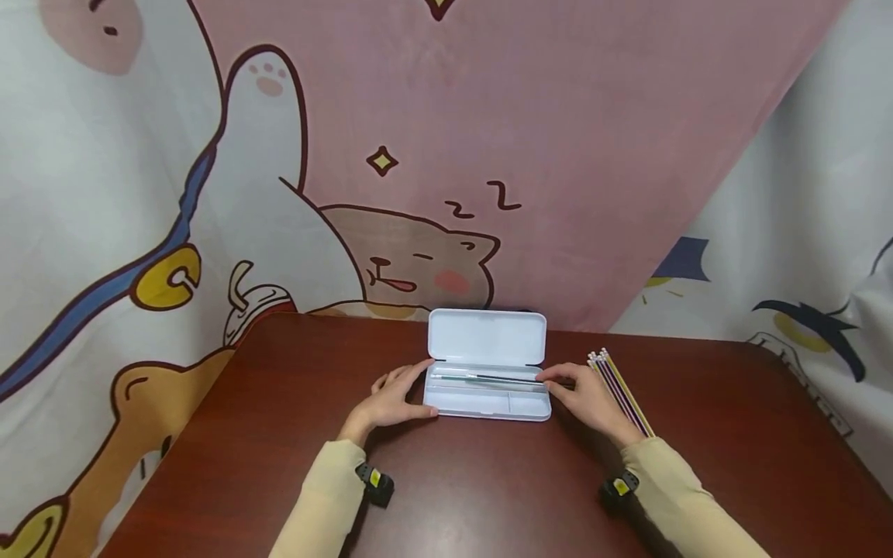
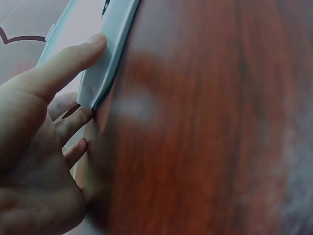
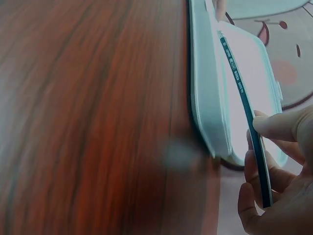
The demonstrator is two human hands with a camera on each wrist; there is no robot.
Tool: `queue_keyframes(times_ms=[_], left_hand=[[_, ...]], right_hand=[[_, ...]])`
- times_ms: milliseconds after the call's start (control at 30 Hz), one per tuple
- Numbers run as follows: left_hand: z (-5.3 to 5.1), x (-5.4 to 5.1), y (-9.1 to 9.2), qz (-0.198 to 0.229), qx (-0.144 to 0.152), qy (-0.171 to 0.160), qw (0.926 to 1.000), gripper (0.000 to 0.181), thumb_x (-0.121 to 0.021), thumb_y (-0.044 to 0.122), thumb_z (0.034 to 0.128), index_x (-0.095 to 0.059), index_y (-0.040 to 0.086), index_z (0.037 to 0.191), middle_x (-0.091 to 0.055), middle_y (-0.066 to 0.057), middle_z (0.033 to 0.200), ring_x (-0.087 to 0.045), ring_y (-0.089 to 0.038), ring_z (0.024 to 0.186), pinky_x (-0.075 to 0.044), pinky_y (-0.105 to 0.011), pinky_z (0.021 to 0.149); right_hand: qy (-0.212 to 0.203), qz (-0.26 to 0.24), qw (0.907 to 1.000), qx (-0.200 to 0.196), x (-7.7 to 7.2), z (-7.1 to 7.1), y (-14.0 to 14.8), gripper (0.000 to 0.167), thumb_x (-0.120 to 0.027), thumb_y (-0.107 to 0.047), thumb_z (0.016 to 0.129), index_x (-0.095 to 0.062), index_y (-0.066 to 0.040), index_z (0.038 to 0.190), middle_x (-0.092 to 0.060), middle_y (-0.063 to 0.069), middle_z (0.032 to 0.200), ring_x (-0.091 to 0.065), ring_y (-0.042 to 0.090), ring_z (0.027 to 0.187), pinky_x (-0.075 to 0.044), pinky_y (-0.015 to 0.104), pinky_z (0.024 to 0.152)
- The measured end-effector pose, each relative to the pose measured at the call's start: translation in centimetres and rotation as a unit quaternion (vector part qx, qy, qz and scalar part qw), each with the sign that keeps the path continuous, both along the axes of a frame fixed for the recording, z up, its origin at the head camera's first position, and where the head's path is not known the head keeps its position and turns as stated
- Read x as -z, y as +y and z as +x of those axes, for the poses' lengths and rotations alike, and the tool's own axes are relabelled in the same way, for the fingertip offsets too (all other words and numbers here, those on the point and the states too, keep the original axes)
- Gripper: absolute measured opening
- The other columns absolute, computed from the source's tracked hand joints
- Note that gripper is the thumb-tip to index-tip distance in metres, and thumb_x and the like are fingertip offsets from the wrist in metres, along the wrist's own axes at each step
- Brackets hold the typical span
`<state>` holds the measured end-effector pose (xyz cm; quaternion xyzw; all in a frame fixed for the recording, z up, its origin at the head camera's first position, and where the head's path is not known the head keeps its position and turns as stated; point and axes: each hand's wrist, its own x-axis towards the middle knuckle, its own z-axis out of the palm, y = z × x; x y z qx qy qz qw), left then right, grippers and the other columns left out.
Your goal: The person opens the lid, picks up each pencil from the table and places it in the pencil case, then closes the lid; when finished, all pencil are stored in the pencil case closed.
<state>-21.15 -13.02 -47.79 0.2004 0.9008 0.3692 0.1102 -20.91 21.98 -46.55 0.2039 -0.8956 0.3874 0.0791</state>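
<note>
A white pencil case (image 1: 467, 401) stands on the table with its lid (image 1: 487, 338) raised at the back. My left hand (image 1: 391, 401) grips its left end, thumb on the near edge and other fingers round the side, as the left wrist view shows. At the right end my right hand (image 1: 584, 394) pinches a dark green pencil (image 3: 240, 85) between thumb and fingers. That pencil reaches leftward over the case's long rear compartment; whether it touches the bottom I cannot tell. Light printing runs along its side. Part of the right hand's fingers is hidden behind it.
Several striped pencils (image 1: 619, 387) lie in a bundle just right of my right hand, partly covered by its wrist. A divider splits the case's front compartment. Behind the dark red wooden table (image 1: 488, 496) hangs a cartoon-printed cloth (image 1: 572, 155).
</note>
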Motion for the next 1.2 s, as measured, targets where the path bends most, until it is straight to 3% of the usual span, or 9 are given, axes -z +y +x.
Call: queue_keyframes(times_ms=[400, 667, 767, 967, 1100, 1200], left_hand=[[-0.2, 0.1, 0.0, 0.004, -0.011, 0.001, 0.9999, 0.087, -0.076, 0.037, 0.0801, -0.032, 0.016, 0.151, -0.035, -0.012, 0.150, -0.021, -0.038, 0.138, -0.008, -0.066, 0.102], [-0.1, 0.1, 0.2, 0.000, -0.014, 0.002, 0.9999, 0.087, -0.076, 0.038, 0.0793, -0.033, 0.015, 0.151, -0.036, -0.013, 0.149, -0.022, -0.038, 0.138, -0.008, -0.067, 0.101], [0.0, 0.0, 0.2, -0.001, -0.014, 0.006, 0.9999, 0.087, -0.076, 0.037, 0.0792, -0.033, 0.015, 0.151, -0.037, -0.013, 0.149, -0.023, -0.038, 0.137, -0.008, -0.066, 0.102], [-0.2, -0.1, 0.3, -0.004, -0.013, 0.004, 0.9999, 0.086, -0.076, 0.039, 0.0795, -0.033, 0.017, 0.151, -0.037, -0.011, 0.149, -0.023, -0.037, 0.138, -0.007, -0.065, 0.103], [-0.2, 0.1, 0.3, 0.000, -0.015, 0.000, 0.9999, 0.086, -0.076, 0.039, 0.0790, -0.034, 0.017, 0.151, -0.037, -0.012, 0.148, -0.023, -0.037, 0.137, -0.008, -0.064, 0.102], [-0.1, 0.2, 0.1, 0.001, -0.018, -0.004, 0.9998, 0.086, -0.076, 0.039, 0.0788, -0.034, 0.017, 0.151, -0.037, -0.013, 0.149, -0.023, -0.037, 0.138, -0.008, -0.065, 0.102]], right_hand=[[-0.027, -0.002, 0.9992, -0.028, 0.2, -1.6, -3.1, 0.016, -0.068, 0.003, 0.086, -0.075, -0.005, 0.097, -0.069, 0.006, 0.096, -0.061, 0.022, 0.090, -0.048, 0.041, 0.078], [-0.036, -0.012, 0.9990, -0.025, 1.1, -1.7, -4.2, 0.015, -0.070, -0.001, 0.085, -0.076, -0.009, 0.096, -0.070, 0.001, 0.095, -0.062, 0.020, 0.092, -0.047, 0.042, 0.081], [-0.021, -0.009, 0.9996, -0.016, 1.4, -1.7, -4.6, 0.015, -0.070, -0.001, 0.085, -0.077, -0.011, 0.094, -0.070, 0.000, 0.095, -0.063, 0.022, 0.094, -0.038, 0.048, 0.088], [0.002, 0.000, 0.9999, -0.012, 1.7, -1.9, -5.1, 0.015, -0.071, -0.003, 0.084, -0.077, -0.012, 0.094, -0.071, 0.000, 0.094, -0.064, 0.025, 0.097, -0.026, 0.054, 0.088], [-0.019, -0.007, 0.9996, -0.018, 1.5, -1.9, -4.7, 0.015, -0.070, -0.004, 0.086, -0.077, -0.011, 0.097, -0.071, 0.001, 0.098, -0.063, 0.025, 0.100, -0.032, 0.052, 0.094], [-0.031, -0.020, 0.9991, -0.019, 1.1, -1.6, -4.1, 0.014, -0.070, -0.005, 0.087, -0.076, -0.009, 0.099, -0.071, 0.003, 0.100, -0.063, 0.024, 0.100, -0.042, 0.049, 0.090]])
